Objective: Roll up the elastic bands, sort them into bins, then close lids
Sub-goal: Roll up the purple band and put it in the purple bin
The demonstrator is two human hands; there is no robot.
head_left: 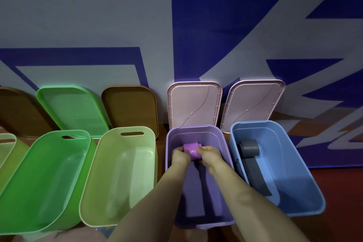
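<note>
A rolled purple elastic band [191, 150] sits between both my hands inside the purple bin [222, 143], near its far end. My left hand [179, 156] grips the roll's left side and my right hand [209, 156] grips its right side. A dark strip, seemingly the band's loose tail, runs along the bin floor under my forearms. In the blue bin [306, 179] to the right lies a grey band [250, 150], rolled at the far end with its tail stretched toward me. Pink lids [194, 102] [253, 102] lean on the wall behind these two bins.
Left of the purple bin stand a pale green bin [117, 175], a bright green bin [39, 179] and the edge of another at the far left. Green [72, 108] and brown [131, 108] lids lean against the blue-and-white wall. The floor is reddish brown.
</note>
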